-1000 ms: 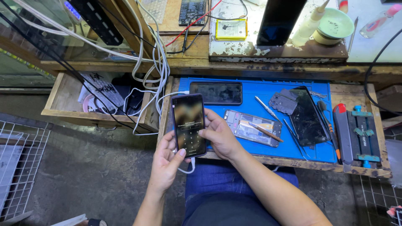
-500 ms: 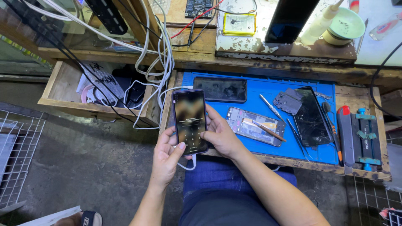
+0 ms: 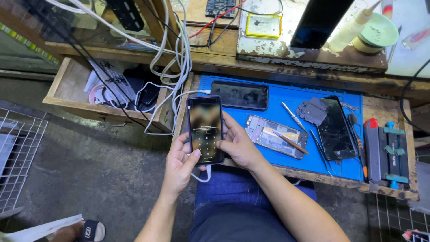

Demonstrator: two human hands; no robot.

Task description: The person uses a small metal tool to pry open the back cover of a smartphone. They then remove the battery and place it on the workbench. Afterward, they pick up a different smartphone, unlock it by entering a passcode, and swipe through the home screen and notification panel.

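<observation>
Since a second ago little has changed: both hands keep the phone point(image 3: 205, 130) upright over the front edge of the blue mat point(image 3: 286, 96), and the view has only drifted slightly. The keypad on its lit screen is too small to make out, and the white cable point(image 3: 202, 175) below is mostly hidden. The left hand point(image 3: 179, 166) cups the lower left edge, thumb on the screen. The right hand point(image 3: 238, 145) wraps the right side, fingers closed behind it.

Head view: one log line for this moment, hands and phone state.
left hand: holds lit phone, thumb on screen | right hand: grips phone's right edge | white cable: under phone | blue mat: opened phone
</observation>
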